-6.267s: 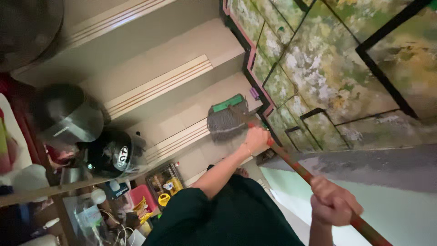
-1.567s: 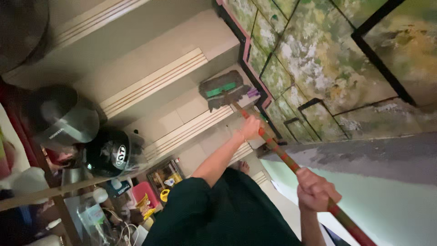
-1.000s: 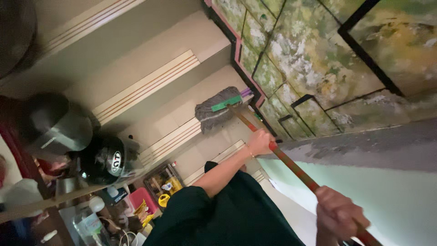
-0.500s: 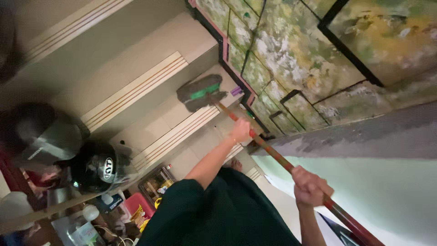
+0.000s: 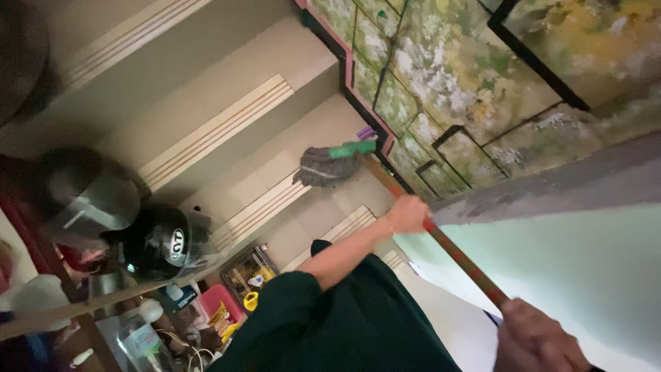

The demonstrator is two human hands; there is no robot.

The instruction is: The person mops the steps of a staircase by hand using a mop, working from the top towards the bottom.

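Observation:
I hold a mop by its long red-brown handle [image 5: 458, 255] with both hands. My left hand [image 5: 407, 213], at the end of a dark-sleeved arm, grips the handle farther down, near the head. My right hand [image 5: 540, 341] grips the upper end at the bottom right of the view. The grey stringy mop head [image 5: 322, 167] with its green clamp [image 5: 351, 147] lies on a beige stair step [image 5: 275, 172], close to the wall.
Beige steps with ribbed nosing strips [image 5: 213, 131] fill the middle. A mottled green and yellow tiled wall [image 5: 454, 62] with a pink and black border runs on the right. Two dark helmets [image 5: 162, 241] sit on a shelf at left, with bottles and clutter [image 5: 213, 313] below.
The mop head has slid back along the step toward the wall and toward me. My right hand has dropped to the bottom right corner of the view.

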